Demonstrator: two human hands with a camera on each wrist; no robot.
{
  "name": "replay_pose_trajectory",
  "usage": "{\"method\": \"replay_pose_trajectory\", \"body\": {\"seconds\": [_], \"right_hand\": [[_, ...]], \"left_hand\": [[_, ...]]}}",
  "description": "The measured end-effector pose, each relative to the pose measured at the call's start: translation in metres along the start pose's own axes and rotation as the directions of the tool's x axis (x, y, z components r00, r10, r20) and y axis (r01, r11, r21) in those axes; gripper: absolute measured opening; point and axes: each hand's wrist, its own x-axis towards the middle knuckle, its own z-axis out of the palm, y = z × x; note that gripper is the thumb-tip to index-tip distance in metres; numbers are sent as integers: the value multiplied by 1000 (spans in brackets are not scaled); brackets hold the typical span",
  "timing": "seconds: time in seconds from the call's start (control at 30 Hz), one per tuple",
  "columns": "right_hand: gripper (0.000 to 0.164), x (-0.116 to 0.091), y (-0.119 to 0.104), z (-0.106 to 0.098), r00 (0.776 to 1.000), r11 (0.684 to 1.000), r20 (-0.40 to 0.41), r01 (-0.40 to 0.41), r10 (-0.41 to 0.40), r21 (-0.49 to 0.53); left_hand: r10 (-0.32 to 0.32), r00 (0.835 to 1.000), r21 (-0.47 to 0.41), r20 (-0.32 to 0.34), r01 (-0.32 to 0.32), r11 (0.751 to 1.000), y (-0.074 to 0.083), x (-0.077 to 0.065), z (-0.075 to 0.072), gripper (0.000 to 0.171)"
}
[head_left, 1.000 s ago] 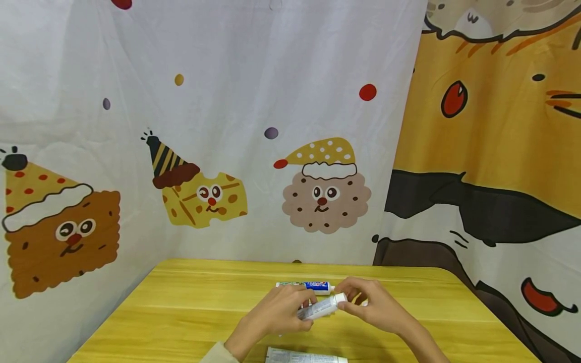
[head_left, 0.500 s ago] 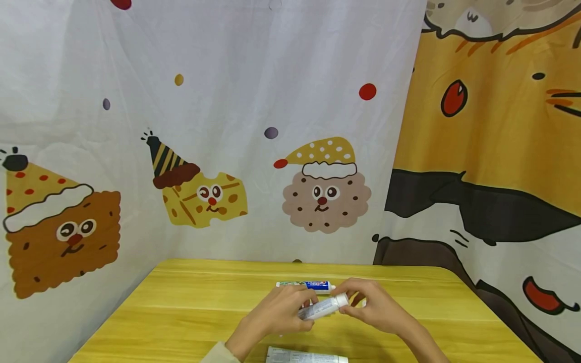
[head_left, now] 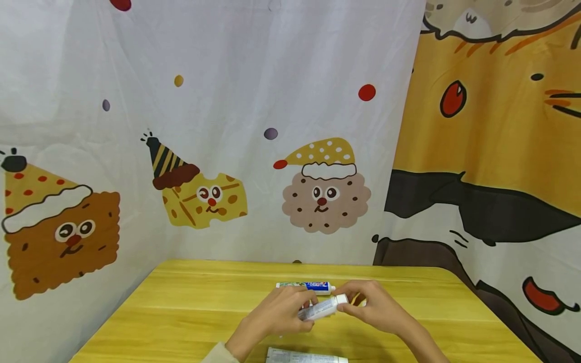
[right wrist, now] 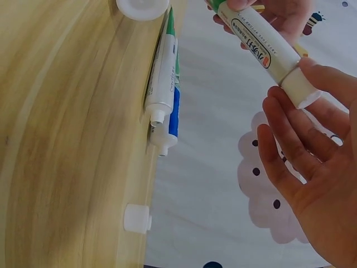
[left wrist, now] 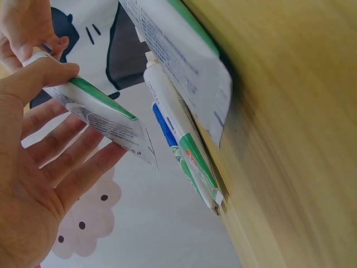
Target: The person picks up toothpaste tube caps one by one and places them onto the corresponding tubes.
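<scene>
Leftmost, the left hand (head_left: 281, 310) holds a white-and-green toothpaste tube (head_left: 319, 308) aloft between thumb and fingers, the tube slanting up to the right above the wooden table (head_left: 181, 302). The left wrist view shows its flat crimped tail (left wrist: 139, 139) jutting past the fingertips. Such a soft body would probably give under a firmer squeeze, and if the cap were off, paste could spurt out; too light a hold might let the tube spin with any twist.

Below the hands, a printed white tube (head_left: 304, 356) lies partly cut off by the frame; a dropped tube could knock it. Behind them lie a blue-and-white tube (head_left: 320, 287) and, seen from the right wrist, a second white-and-green tube (right wrist: 162, 84), both with bare nozzles; a bump or press there might smear paste.

At the held tube's upper end, the right hand (head_left: 376, 307) pinches the white cap (head_left: 342, 299) between thumb and fingertips. Whether its thread is engaged cannot be told; a crooked turn could cross it. Beyond, a loose cap (right wrist: 135, 218) lies on the tabletop, where a brushing finger could send it rolling.
</scene>
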Motion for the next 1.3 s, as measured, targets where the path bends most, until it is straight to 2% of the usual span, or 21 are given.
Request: {"method": "replay_pose_trajectory", "body": {"seconds": [0.27, 0.53, 0.77, 0.93, 1.13, 1.3], "right_hand": [[19, 0, -2, 1, 1000, 999, -3, -15, 15, 32], [16, -1, -4, -1, 997, 996, 22, -77, 76, 54], [17, -1, -4, 0, 999, 999, -2, -49, 49, 0], [18, 0, -4, 0, 997, 996, -38, -70, 68, -55], [25, -2, -5, -1, 998, 999, -63, -17, 15, -32], [19, -2, -5, -2, 999, 1000, -43, 8, -9, -18]], "left_hand": [[-7, 1000, -3, -4, 7, 1000, 2, -1, -1, 24], [-6, 1000, 6, 4, 6, 1000, 3, -1, -1, 24], [-9, 1000, 10, 5, 9, 1000, 3, 0, 0, 24], [-20, 1000, 9, 9, 20, 1000, 4, 0, 0, 24], [-27, 1000, 3, 10, 26, 1000, 3, -1, -2, 24], [-18, 1000, 8, -2, 18, 1000, 2, -1, -2, 25]]}}
